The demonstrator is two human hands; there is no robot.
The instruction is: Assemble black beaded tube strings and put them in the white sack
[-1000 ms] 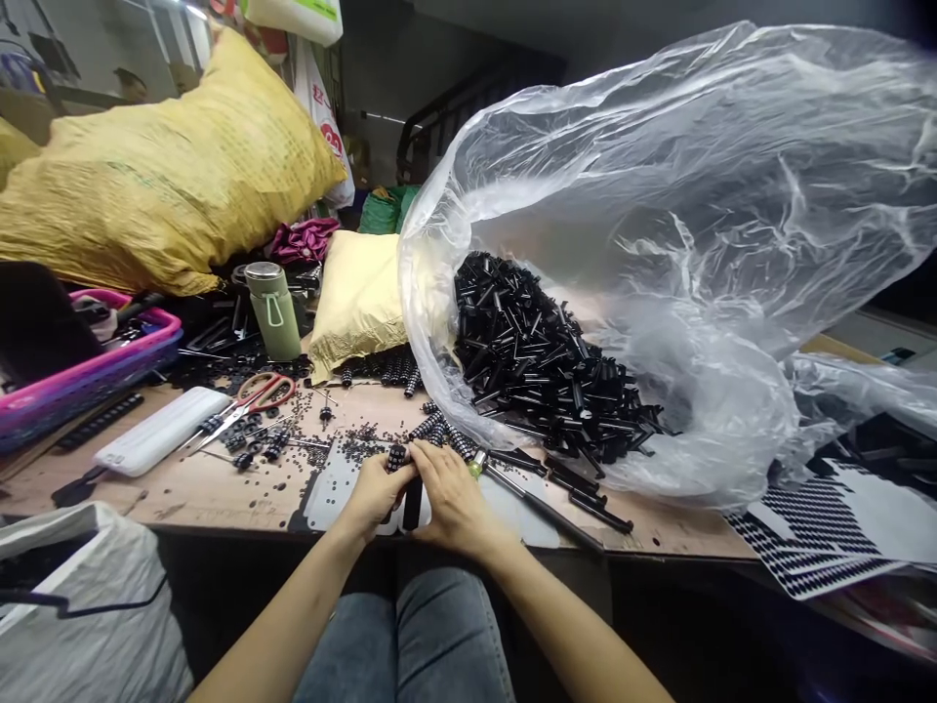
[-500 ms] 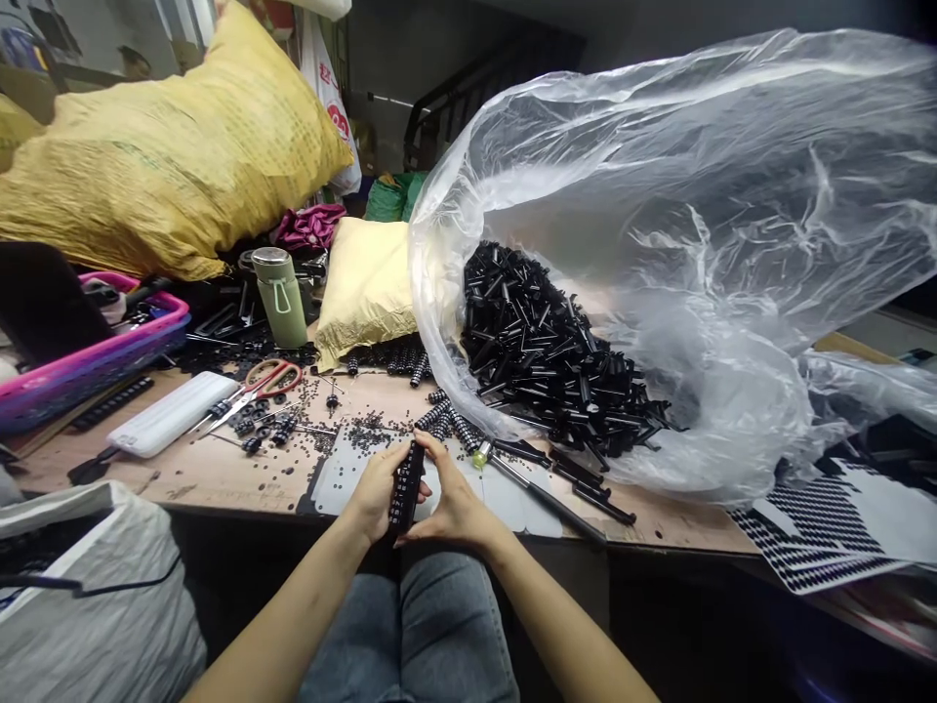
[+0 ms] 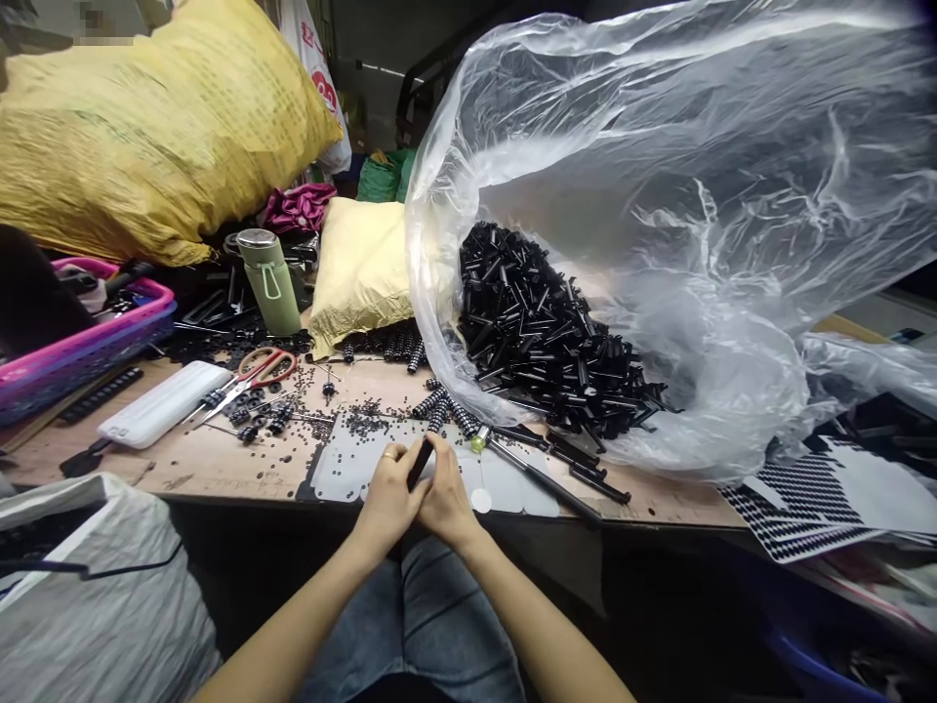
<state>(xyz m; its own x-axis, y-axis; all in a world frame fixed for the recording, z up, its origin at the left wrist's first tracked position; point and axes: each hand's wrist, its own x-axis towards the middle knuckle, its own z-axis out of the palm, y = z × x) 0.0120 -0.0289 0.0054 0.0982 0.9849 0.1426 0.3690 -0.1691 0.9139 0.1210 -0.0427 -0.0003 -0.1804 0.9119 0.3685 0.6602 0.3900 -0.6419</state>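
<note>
My left hand (image 3: 389, 500) and my right hand (image 3: 447, 493) are closed together around a dark, narrow black plastic piece (image 3: 420, 463) at the table's front edge, above my lap. Only its upper part shows between the fingers; the rest is hidden. Just beyond the hands lie several black ribbed cylinders with pale marks (image 3: 463, 420). Beneath and beside them is a grey-white sheet (image 3: 347, 464) sprinkled with tiny dark bits. To the right of my right hand, a metal rod with a yellow-green end and a dark shaft (image 3: 538, 475) lies slantwise.
A large clear plastic bag (image 3: 703, 264) spills a heap of black parts (image 3: 542, 332) on the right. Scissors (image 3: 253, 376), a white case (image 3: 165, 403), a green bottle (image 3: 270, 283) and a pink basket (image 3: 139, 303) stand left. Patterned sheets (image 3: 801, 503) overhang the right edge.
The black piece has been turned: its face with rows of pale marks no longer shows. My right hand has closed in against the left, wrapping around it. The view has shifted slightly.
</note>
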